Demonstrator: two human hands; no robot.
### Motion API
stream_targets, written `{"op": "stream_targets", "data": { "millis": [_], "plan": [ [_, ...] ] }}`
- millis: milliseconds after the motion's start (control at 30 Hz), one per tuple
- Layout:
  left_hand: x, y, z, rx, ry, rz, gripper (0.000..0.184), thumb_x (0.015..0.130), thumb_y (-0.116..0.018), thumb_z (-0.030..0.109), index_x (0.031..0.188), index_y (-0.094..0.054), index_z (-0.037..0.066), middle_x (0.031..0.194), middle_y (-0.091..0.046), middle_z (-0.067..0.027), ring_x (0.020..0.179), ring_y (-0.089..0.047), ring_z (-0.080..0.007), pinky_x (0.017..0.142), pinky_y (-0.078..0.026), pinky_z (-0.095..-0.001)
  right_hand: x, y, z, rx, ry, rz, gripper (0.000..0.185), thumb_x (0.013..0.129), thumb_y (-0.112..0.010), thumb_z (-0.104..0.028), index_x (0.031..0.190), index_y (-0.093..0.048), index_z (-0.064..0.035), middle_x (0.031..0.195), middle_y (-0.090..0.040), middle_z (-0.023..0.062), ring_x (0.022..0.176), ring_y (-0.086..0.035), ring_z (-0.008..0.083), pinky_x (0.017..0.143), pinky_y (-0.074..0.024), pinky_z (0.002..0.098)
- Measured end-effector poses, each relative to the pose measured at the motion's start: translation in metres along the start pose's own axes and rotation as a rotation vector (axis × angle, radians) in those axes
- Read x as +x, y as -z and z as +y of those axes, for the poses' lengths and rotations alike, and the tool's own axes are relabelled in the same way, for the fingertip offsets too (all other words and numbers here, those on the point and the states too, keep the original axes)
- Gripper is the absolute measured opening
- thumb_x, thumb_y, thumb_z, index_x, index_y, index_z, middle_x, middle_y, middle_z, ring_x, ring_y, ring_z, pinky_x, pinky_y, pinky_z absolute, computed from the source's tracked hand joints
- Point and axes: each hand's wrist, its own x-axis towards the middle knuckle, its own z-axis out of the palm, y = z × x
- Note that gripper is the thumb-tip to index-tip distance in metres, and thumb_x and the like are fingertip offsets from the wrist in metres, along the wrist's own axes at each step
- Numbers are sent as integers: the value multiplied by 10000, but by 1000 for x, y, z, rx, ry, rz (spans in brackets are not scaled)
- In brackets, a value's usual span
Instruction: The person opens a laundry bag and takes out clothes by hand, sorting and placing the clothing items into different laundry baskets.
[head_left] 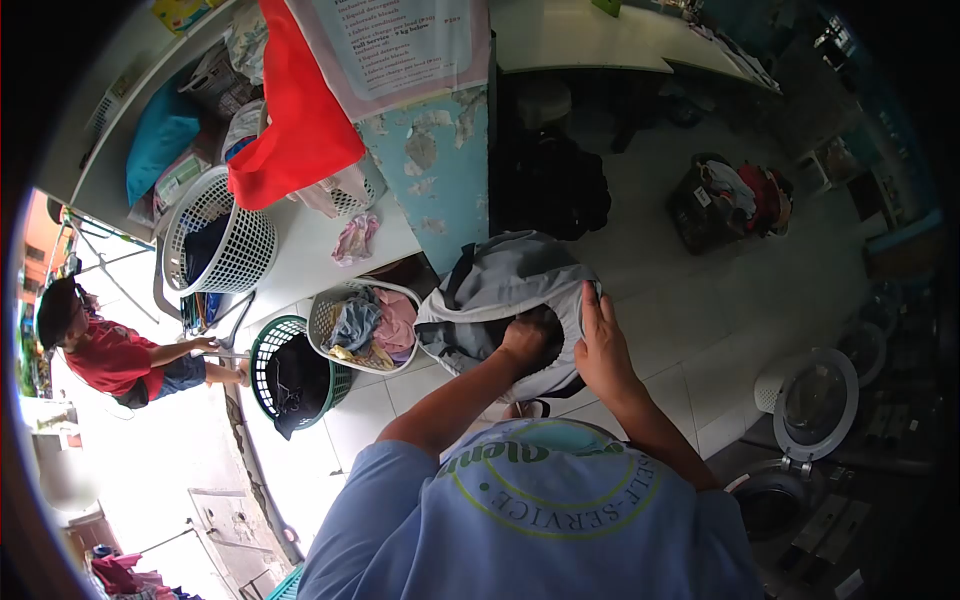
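Observation:
A grey and white cloth bag point(530, 268) hangs in front of me with its mouth open towards me. My left hand point(530, 342) reaches into the dark opening; its fingers are hidden in shadow inside. Against the bag's right rim lies my right hand point(602, 345), its fingers stretched out and pointing away from me. Just left of the bag, a white basket point(318, 325) holds blue, pink and yellow clothes. Beside that basket stands a green basket point(262, 365) with dark clothes in it.
A white laundry basket point(245, 250) and a small pink cloth point(356, 240) are on the left counter. A dark basket of clothes point(690, 215) stands on the floor at the right. Washing machines with an open round door point(848, 400) are lower right. A person point(115, 350) stands outside, left.

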Motion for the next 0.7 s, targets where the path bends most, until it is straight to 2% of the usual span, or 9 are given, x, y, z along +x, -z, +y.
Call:
{"op": "stream_targets", "data": {
  "millis": [100, 167, 233, 267, 367, 433, 567, 633, 700],
  "plan": [
    [-30, 48, -11, -404, -123, 181, 433, 735, -607, 236, 1153, -551, 134, 1098, -569, -139, 997, -574, -272, 822, -474, -345, 3, 5, 5, -55, 11, 39, 777, 647, -480, 126, 1355, -175, 23, 1212, -350, 300, 1061, -444, 445, 872, -421, 397],
    [-45, 51, -29, -780, 34, 316, 387, 664, -654, 163, 1029, -586, 54, 955, -625, -121, 878, -612, -202, 782, -475, -287, 7, 13, 7, -15, -25, 23, 772, 661, -486, 129, 1353, -161, 28, 1207, -346, 287, 1039, -461, 442, 853, -440, 395],
    [-60, 64, -61, -1201, -18, 268, 301, 640, -652, 31, 937, -610, 12, 933, -639, -66, 760, -604, -144, 742, -476, -276, 13, 16, 12, 32, -55, 11, 767, 674, -493, 133, 1352, -146, 34, 1203, -342, 274, 1017, -478, 440, 835, -459, 392],
    [-72, 74, -75, -1471, -109, 240, 362, 595, -632, -73, 944, -610, 20, 879, -635, -25, 790, -584, -112, 731, -466, -265, 15, 17, 16, -4, -32, 30, 773, 676, -493, 136, 1352, -134, 30, 1202, -340, 271, 1012, -486, 434, 810, -473, 392],
    [-107, 97, -88, -1887, 19, 424, 345, 588, -593, -81, 917, -601, 23, 846, -625, -20, 781, -579, -119, 736, -455, -251, 21, 16, 12, -41, -22, 23, 784, 679, -495, 141, 1356, -121, 13, 1205, -340, 259, 1018, -496, 417, 769, -494, 400],
    [-120, 109, -88, -1948, 46, 500, 324, 594, -567, -81, 897, -599, 30, 833, -615, -14, 763, -573, -115, 716, -453, -238, 26, 15, 5, 120, -105, -27, 792, 668, -505, 117, 1364, -151, -10, 1290, -311, 263, 1190, -354, 429, 966, -357, 421],
    [-142, 137, -88, -2157, 83, 663, 351, 597, -509, -70, 921, -591, 38, 862, -616, -39, 777, -583, -151, 720, -465, -248, 31, 11, -3, 144, -43, -22, 805, 672, -509, 120, 1373, -141, -24, 1299, -308, 258, 1193, -356, 424, 966, -354, 421],
    [-153, 149, -95, -2127, 12, 745, 377, 617, -489, 18, 983, -576, 12, 933, -615, -93, 812, -591, -207, 745, -476, -283, 34, 8, -5, 26, 33, 30, 774, 707, -498, 112, 1372, -127, -28, 1223, -337, 249, 1035, -477, 432, 786, -481, 426],
    [-176, 169, -101, -2172, 47, 725, 357, 643, -483, 74, 973, -571, -30, 917, -613, -115, 818, -592, -229, 748, -479, -293, 36, 5, -6, 18, 10, 19, 766, 718, -493, 107, 1375, -127, -34, 1235, -333, 249, 1048, -474, 425, 792, -477, 430]
  ]
}}
